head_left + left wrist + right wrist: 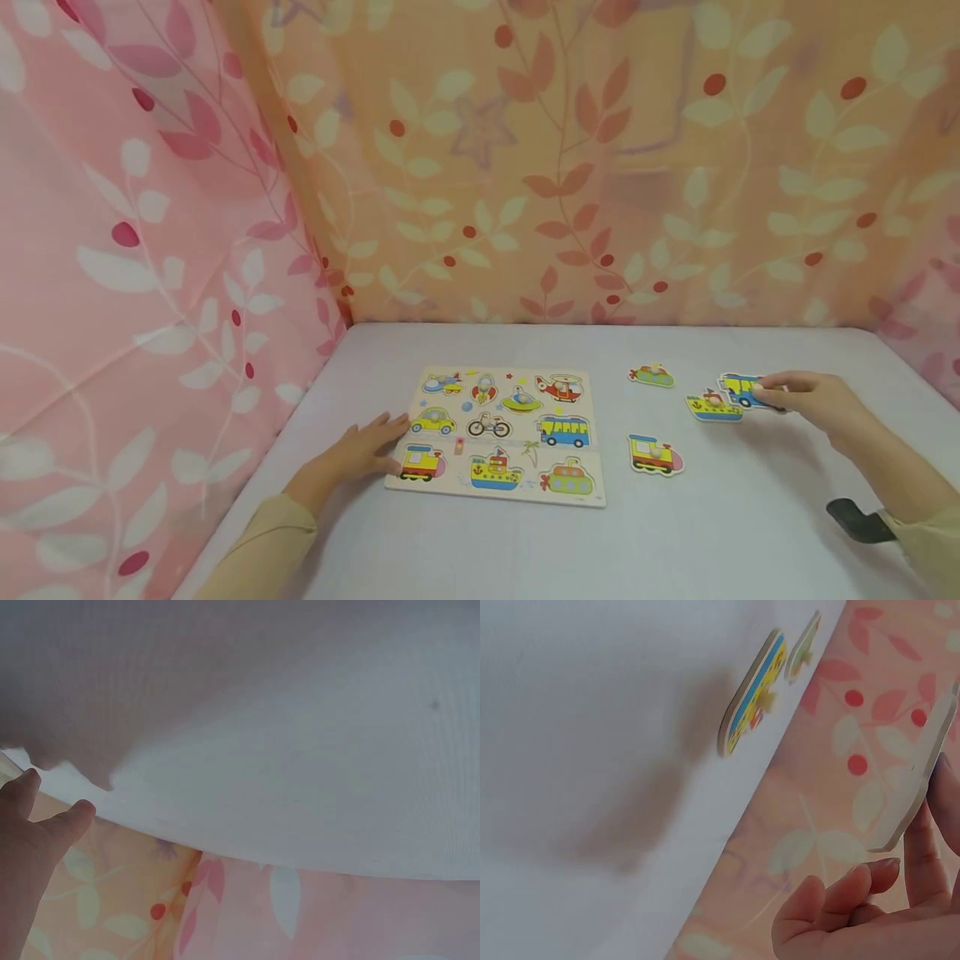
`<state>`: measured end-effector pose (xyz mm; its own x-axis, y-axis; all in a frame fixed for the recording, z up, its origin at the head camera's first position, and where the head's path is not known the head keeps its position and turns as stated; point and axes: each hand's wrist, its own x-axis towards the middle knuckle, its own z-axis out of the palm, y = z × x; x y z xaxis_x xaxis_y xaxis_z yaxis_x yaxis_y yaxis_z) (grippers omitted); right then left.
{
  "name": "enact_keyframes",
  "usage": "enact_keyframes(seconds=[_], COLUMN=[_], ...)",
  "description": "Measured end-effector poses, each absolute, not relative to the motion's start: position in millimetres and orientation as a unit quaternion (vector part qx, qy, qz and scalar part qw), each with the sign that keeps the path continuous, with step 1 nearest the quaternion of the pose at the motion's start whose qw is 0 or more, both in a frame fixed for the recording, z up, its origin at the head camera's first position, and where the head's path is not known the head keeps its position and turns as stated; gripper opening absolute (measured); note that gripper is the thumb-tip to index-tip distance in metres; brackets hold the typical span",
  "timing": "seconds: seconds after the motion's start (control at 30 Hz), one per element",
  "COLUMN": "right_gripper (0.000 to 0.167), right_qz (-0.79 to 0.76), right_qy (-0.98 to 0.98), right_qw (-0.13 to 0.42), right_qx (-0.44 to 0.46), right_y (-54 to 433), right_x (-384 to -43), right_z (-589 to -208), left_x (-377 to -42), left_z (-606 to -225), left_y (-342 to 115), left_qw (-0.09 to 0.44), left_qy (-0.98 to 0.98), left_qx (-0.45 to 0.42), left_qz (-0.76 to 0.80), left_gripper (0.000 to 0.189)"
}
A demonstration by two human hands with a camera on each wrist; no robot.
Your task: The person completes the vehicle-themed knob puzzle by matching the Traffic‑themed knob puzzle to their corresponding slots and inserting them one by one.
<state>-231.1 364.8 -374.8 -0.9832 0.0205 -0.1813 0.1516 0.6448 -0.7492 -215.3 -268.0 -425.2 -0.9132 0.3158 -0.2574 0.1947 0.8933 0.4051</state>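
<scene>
My right hand (821, 400) pinches a blue-and-yellow bus puzzle piece (738, 390) by its knob at the table's right side. In the right wrist view, the piece's pale underside (919, 787) shows, tilted above the table. Close beside it lies a ship piece (727, 412), with a green submarine piece (651, 377) to the left and a red-and-yellow train piece (648, 450) nearer the front. My left hand (363, 450), fingers spread, rests at the left edge of the wooden puzzle board (458, 479), thumb by the train picture. Several knobbed vehicle pieces sit in the board's upper part.
The table (480, 550) has a pale cloth over it. Leaf-patterned curtains (480, 167) hang close behind it and along the left side (135, 333). A dark flap (858, 521) sticks out near my right wrist.
</scene>
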Motion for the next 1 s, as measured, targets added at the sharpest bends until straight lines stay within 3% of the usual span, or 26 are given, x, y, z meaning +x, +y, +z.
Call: enact_keyframes(seconds=[0.47, 1.0], right_gripper=[0.063, 0.046], right_qz=[-0.437, -0.468], right_qy=[0.897, 0.877], right_qw=[0.07, 0.11], right_qx=[0.022, 0.024], right_y=[298, 228], right_x=[-234, -234], right_z=[-370, -376], left_x=[-215, -212], left_z=[-425, -424], left_y=[-266, -267], left_qw=[0.158, 0.163], left_qy=[0.96, 0.959], left_qx=[0.128, 0.113], left_qz=[0.192, 0.203], left_gripper=[0.079, 0.08])
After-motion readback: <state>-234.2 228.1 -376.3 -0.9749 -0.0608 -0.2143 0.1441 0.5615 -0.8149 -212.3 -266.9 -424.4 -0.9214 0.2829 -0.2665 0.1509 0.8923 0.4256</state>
